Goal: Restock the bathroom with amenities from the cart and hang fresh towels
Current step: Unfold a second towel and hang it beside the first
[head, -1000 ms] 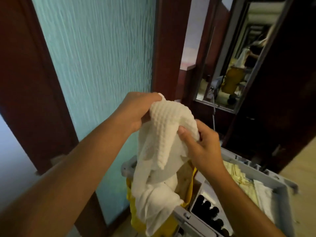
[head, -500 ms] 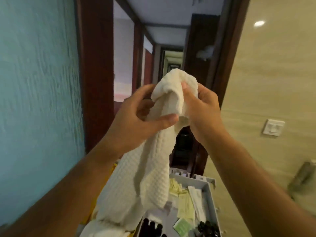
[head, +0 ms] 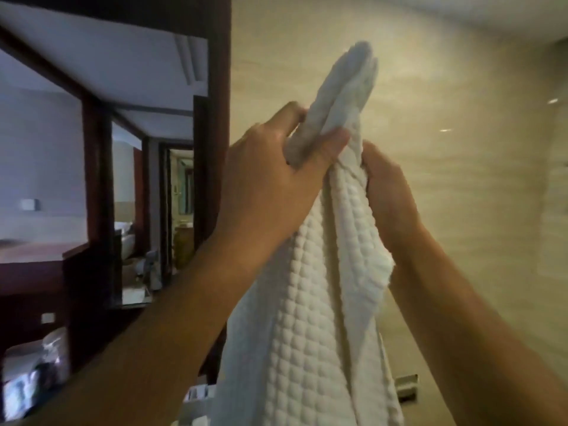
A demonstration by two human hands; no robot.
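Below — towel (head: 310,302) cut off

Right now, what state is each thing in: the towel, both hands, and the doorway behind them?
white waffle towel: bunched, held up, hanging down, not yet hung.
left hand: grips the towel near its top, thumb across the fold.
right hand: grips the towel from the other side.
doorway: open to the room beyond.
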